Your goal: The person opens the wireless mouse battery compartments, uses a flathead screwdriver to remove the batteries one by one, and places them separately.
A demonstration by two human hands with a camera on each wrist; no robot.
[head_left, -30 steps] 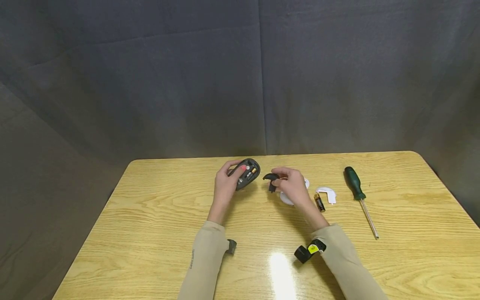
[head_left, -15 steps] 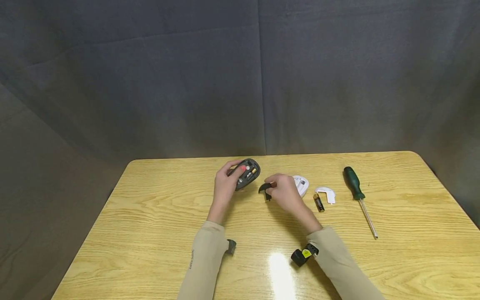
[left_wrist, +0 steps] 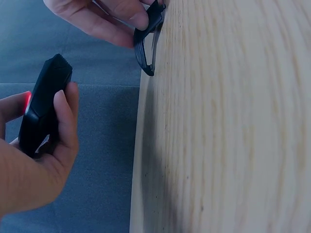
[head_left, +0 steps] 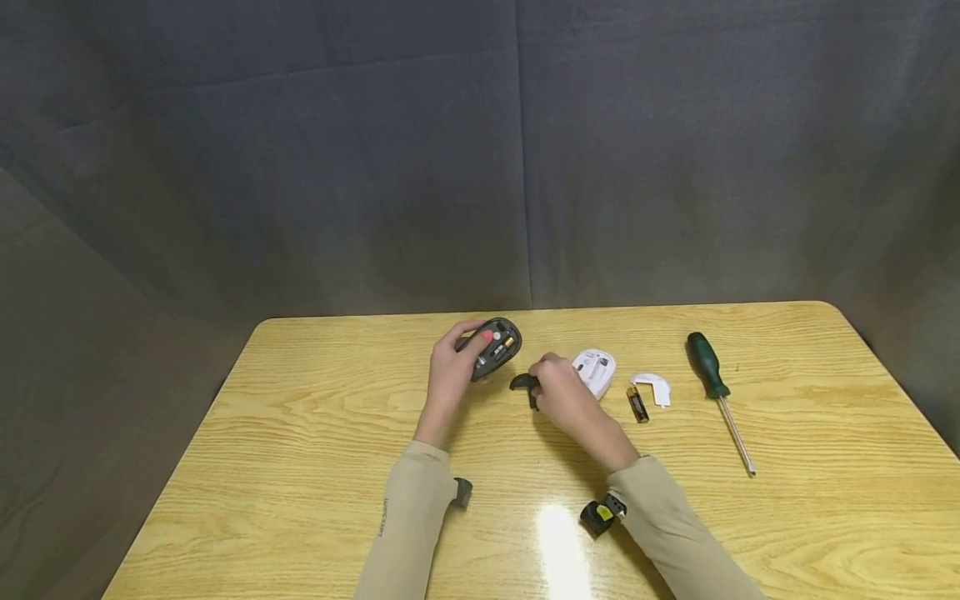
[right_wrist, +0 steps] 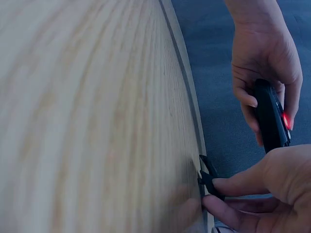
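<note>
Head view | wooden table (head_left: 300,467) | grey cloth backdrop (head_left: 375,167) behind

I am at a small work spot set up for filming. Gray cloth (head_left: 337,167) hangs all around my wooden table (head_left: 300,450). A screwdriver (head_left: 718,392) lies on it.

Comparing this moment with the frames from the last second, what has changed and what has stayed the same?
The right hand, still pinching the small black cover piece, has moved left and down to the table, uncovering the white mouse it hid a second ago. The left hand keeps holding the black mouse tilted up, unmoved. The battery, white cover and screwdriver lie as before.
</note>
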